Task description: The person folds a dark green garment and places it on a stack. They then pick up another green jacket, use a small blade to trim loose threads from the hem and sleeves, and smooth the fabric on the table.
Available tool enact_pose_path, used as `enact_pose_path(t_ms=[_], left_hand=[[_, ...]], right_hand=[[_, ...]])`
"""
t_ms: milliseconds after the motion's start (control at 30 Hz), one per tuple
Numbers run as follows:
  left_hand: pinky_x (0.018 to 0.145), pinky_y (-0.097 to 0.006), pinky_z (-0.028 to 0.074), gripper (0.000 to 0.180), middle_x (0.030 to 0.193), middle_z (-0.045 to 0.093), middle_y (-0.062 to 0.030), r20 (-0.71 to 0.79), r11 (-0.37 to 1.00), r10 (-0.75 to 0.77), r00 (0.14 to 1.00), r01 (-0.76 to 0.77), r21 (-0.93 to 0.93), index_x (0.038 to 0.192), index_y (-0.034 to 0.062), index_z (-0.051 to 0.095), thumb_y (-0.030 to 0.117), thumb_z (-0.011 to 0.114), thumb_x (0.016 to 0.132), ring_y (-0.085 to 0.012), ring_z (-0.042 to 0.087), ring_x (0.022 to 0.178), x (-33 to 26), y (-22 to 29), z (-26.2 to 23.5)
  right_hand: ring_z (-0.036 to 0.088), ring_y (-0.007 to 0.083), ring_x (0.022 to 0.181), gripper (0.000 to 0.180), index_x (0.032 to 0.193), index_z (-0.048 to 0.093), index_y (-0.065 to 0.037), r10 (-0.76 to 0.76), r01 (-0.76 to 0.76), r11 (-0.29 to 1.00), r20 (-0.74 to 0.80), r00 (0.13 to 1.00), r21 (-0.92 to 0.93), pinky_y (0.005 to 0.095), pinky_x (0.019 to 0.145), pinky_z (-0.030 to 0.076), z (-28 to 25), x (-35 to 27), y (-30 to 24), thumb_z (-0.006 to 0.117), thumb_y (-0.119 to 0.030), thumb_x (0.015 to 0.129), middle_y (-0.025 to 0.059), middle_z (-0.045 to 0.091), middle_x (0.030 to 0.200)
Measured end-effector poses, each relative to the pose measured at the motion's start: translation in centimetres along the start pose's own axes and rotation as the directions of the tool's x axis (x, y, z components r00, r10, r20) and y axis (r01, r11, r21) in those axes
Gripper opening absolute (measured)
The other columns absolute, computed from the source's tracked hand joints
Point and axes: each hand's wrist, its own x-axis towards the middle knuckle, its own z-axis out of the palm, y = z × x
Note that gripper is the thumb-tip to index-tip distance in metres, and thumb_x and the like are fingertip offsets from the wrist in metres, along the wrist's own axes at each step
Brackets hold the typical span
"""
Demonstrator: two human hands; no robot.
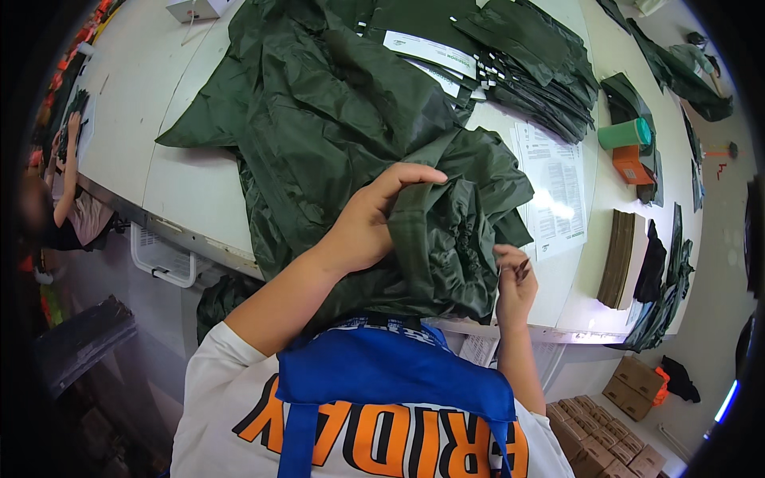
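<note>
A large dark green garment [319, 111] of thin, shiny cloth lies crumpled over the table in front of me. Its gathered, elastic-looking opening [462, 247] is raised toward me. My left hand [374, 211] grips the smooth band beside this opening, thumb on top, with the other fingers hidden in or behind the cloth. At the opening's right edge, my right hand [516, 283] is closed, its fingers curled close to the fabric. A small dark thing [523, 272] shows between those fingers, too small to name.
Stacked folded green pieces [542, 103] with white labels lie at the far side. Printed sheets [550, 191] sit to the right, near a green cup-like roll [625, 134], an orange box [633, 165] and a brown stack [620, 259]. Another person's arm [68, 171] is at far left; cartons [606, 434] stand lower right.
</note>
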Motion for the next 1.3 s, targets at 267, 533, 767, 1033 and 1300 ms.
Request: enact_pose_path(t_ms=[267, 533, 767, 1033, 1300], left_hand=[[0.100, -0.031, 0.039, 0.034, 0.127, 0.052, -0.0077, -0.065, 0.881, 0.166, 0.984, -0.118, 0.458, 0.117, 0.0038, 0.060, 0.006, 0.063, 0.083, -0.0181, 0.051, 0.116, -3.2, 2.7, -0.1], [0.075, -0.023, 0.048, 0.043, 0.107, 0.055, -0.0081, -0.333, 0.846, 0.058, 0.941, 0.130, 0.517, 0.120, -0.0025, 0.051, 0.004, 0.066, 0.080, -0.0111, 0.056, 0.089, -7.9, 6.7, 1.2], [0.070, -0.026, 0.049, 0.024, 0.090, 0.066, -0.0114, -0.305, 0.939, -0.318, 0.898, 0.342, 0.027, 0.104, -0.0085, 0.063, 0.005, 0.053, 0.086, -0.0140, 0.062, 0.080, -8.8, 8.2, 0.1], [0.083, -0.032, 0.048, 0.029, 0.095, 0.067, -0.0158, -0.046, 0.737, -0.446, 0.894, 0.338, -0.585, 0.100, -0.0118, 0.062, 0.011, 0.049, 0.087, -0.0205, 0.063, 0.088, -8.8, 6.7, 0.2], [0.085, -0.035, 0.049, 0.034, 0.102, 0.065, -0.0160, -0.024, 0.730, -0.366, 0.930, 0.271, -0.627, 0.108, -0.0097, 0.057, 0.017, 0.045, 0.092, -0.0228, 0.064, 0.091, -8.7, 6.1, 0.1]], right_hand=[[0.057, 0.0094, 0.085, 0.044, 0.116, 0.052, 0.003, 0.179, -0.267, 0.875, 0.242, 0.954, 0.404, 0.0230, 0.077, 0.046, 5.3, 0.2, -9.3, 0.072, -0.011, 0.079, 0.0042, 0.061, 0.100], [0.054, 0.0037, 0.073, 0.031, 0.105, 0.054, -0.001, 0.031, -0.029, 0.993, -0.016, 0.999, 0.116, 0.0183, 0.066, 0.044, 7.9, -1.8, -10.9, 0.070, 0.000, 0.078, -0.0002, 0.061, 0.086], [0.042, 0.0006, 0.063, 0.017, 0.093, 0.058, -0.003, 0.083, -0.091, 0.991, 0.075, 0.994, 0.099, 0.0168, 0.057, 0.035, 7.2, -2.7, -8.9, 0.067, 0.001, 0.078, -0.0060, 0.055, 0.074], [0.043, 0.0013, 0.067, 0.015, 0.095, 0.060, -0.003, 0.198, -0.238, 0.964, 0.281, 0.939, 0.117, 0.0173, 0.062, 0.036, 6.9, -3.3, -6.2, 0.063, 0.001, 0.081, -0.0061, 0.055, 0.079], [0.045, 0.0009, 0.063, 0.055, 0.121, 0.053, 0.004, 0.071, -0.256, 0.864, 0.398, 0.915, 0.434, 0.0163, 0.060, 0.037, 5.0, -1.8, -7.9, 0.073, -0.024, 0.078, 0.0101, 0.062, 0.114]])
